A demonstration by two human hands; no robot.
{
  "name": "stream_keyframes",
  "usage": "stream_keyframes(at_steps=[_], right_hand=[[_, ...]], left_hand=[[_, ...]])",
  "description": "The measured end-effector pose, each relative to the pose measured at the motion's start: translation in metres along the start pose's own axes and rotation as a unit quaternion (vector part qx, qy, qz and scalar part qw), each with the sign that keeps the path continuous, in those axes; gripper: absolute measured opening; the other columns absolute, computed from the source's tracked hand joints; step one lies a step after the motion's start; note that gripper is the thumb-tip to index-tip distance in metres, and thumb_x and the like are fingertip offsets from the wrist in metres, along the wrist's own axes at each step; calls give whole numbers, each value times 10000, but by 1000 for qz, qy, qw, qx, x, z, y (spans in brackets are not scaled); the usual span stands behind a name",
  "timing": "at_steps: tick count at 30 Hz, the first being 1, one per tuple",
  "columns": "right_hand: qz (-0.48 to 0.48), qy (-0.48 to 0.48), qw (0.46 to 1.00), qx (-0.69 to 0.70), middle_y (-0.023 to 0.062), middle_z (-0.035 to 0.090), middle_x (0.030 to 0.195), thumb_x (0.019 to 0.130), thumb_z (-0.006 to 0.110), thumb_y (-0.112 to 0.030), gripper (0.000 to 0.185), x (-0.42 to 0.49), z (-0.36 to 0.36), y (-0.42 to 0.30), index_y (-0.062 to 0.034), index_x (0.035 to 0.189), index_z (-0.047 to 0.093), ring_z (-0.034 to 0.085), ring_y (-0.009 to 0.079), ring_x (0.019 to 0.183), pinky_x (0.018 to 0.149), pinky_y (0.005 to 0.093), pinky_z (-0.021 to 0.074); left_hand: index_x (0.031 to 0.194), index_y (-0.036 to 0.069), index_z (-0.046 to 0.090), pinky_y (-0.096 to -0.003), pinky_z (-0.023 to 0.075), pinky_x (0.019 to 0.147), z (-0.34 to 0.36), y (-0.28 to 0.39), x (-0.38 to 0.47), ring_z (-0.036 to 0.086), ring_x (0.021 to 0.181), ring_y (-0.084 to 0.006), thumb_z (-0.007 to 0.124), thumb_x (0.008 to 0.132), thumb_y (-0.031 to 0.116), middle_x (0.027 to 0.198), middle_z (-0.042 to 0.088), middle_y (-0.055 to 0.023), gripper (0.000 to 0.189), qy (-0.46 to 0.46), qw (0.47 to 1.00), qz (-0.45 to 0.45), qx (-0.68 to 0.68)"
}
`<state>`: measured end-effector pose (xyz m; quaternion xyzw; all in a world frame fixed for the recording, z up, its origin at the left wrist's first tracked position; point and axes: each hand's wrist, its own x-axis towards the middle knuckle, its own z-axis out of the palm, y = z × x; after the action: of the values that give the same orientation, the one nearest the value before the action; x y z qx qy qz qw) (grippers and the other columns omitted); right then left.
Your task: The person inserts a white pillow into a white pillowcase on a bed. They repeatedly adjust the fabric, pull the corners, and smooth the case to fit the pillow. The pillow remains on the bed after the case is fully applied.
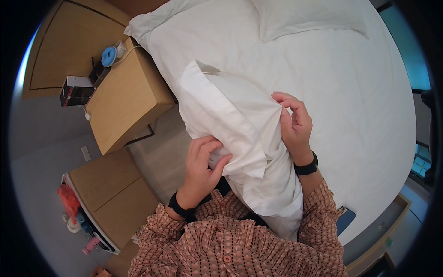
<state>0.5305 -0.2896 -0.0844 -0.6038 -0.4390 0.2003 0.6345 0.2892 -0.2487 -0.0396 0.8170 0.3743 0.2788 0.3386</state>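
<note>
A white pillowcase or similar bed linen (221, 107) lies bunched over the near left edge of the bed, against the person's front. My left hand (204, 162) pinches its lower left edge, with the thumb and fingers curled around the fabric. My right hand (296, 121) holds a peak of the same cloth between thumb and fingers, above the mattress. Beneath spreads a smooth white sheet (346, 104). Part of the cloth hangs in folds between my forearms, and whether anything is inside it cannot be told. Both wrists wear black bands.
A white pillow (311, 17) rests at the bed's far end. Left of the bed stands a wooden bedside table (128, 100) with a blue round object (108, 56) and boxes. A wooden cabinet (110, 194) is at lower left. A dark blue item (346, 220) lies at the bed's lower right edge.
</note>
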Motion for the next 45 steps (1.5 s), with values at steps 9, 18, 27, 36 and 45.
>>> stream_keyframes(at_steps=[9, 18, 27, 36, 45], right_hand=[[113, -217, 969, 14, 9, 564, 785, 1003, 520, -62, 68, -7, -38, -27, -4, 993, 552, 431, 69, 620, 548, 229, 371], [103, -160, 965, 181, 70, 681, 982, 1037, 442, -97, 127, 2, -19, -20, -24, 1042, 545, 624, 162, 863, 920, 332, 461], [242, -395, 886, -6, 78, 631, 744, 890, 631, -84, 92, 14, -49, -55, -17, 950, 653, 600, 167, 702, 666, 266, 464], [90, -323, 941, 51, 91, 658, 919, 791, 690, -46, 183, 10, -58, -44, -9, 969, 704, 600, 217, 862, 793, 302, 463], [189, -329, 924, 49, 106, 664, 862, 880, 613, -3, 65, 4, -70, -49, -7, 881, 678, 625, 186, 795, 741, 288, 483]], left_hand=[[1041, 16, 616, -365, 501, 744, -2, 4, -1, 586, 906, -319, 816, 736, 35, 1050, 593, -147, 366, 36, 999, 28, 26], [989, 34, 634, -384, 483, 762, 4, 7, 0, 594, 874, -322, 836, 723, 89, 979, 622, -129, 339, 34, 999, 15, 3], [971, 44, 631, -388, 461, 766, -1, 5, 2, 592, 872, -305, 783, 734, 33, 967, 630, -100, 282, -28, 994, 94, 46], [954, 19, 563, -377, 509, 696, -22, 29, -8, 618, 766, -339, 625, 895, 21, 856, 610, -152, 85, -278, 944, 52, -171], [1094, 38, 584, -408, 493, 808, -5, 5, -14, 572, 933, -348, 784, 777, 75, 1032, 565, -152, 376, -82, 995, 46, -28]])
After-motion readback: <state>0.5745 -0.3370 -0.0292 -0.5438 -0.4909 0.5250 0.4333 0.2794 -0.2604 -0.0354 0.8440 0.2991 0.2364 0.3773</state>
